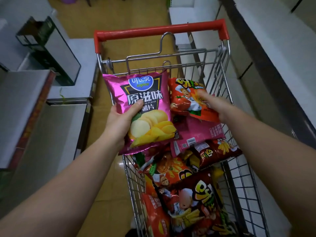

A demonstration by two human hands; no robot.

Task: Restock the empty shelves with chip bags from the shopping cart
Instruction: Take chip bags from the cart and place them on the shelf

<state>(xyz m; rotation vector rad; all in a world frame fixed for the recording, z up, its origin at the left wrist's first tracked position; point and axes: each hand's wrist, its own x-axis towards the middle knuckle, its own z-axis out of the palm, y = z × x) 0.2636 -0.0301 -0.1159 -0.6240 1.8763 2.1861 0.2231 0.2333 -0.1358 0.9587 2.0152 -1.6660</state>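
Note:
My left hand [122, 119] grips a pink chip bag [145, 106] by its left edge, thumb across the front, and holds it up over the cart's left rim. My right hand [217, 106] holds an orange-red chip bag [186, 98] at its right side, above the load in the cart. The wire shopping cart [220, 69] with a red handle [160, 31] stands in front of me. Several more chip bags [188, 194] fill it, red, dark red and pink.
Grey empty shelves [30, 103] run along the left. More pale shelving [273, 53] lines the right side of the aisle. A dark rack [49, 48] stands at the far left. The floor [119, 19] between them is tan.

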